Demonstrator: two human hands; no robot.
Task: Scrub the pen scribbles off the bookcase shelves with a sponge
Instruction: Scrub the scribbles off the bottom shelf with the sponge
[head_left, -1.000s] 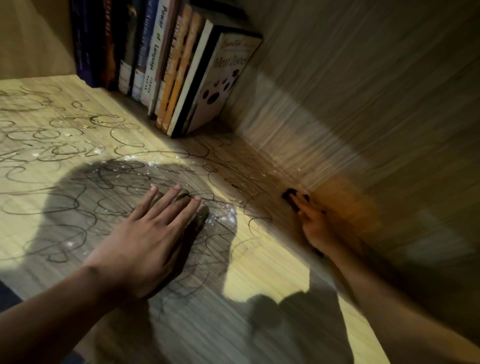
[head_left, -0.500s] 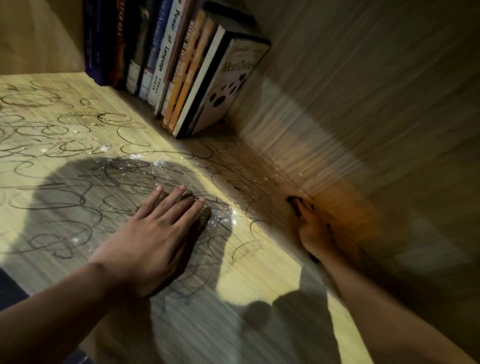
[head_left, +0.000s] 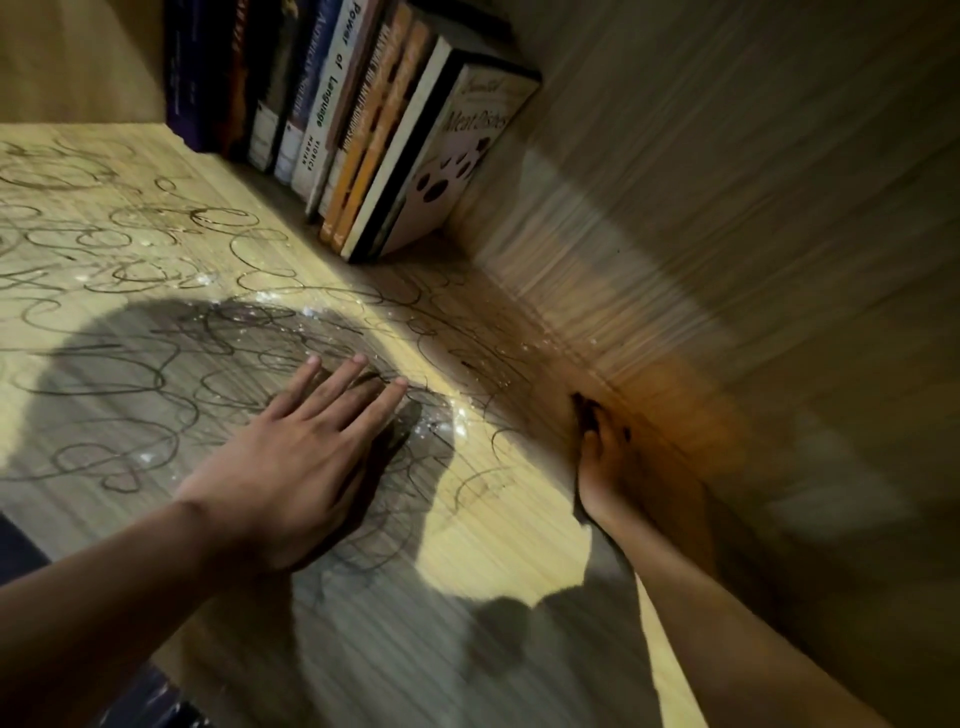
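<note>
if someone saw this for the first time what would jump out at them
The black pen scribbles looping all over the wooden shelf would strike first. Next, the left hand pressed flat in the middle of them with specks of white foam near its fingertips, and the right hand against the side wall. A row of leaning books stands at the back.

The scene was dim and warm-toned. A patch of yellow light fell across the shelf (head_left: 519, 525) in front of the books (head_left: 363, 130), broken by a large rounded shadow left of that patch and smaller shadows nearer the camera. Wet specks glinted beside the shadow's edge. The side panel (head_left: 727, 208) right of the books was smeared with motion blur; the corners were darkest.
</note>
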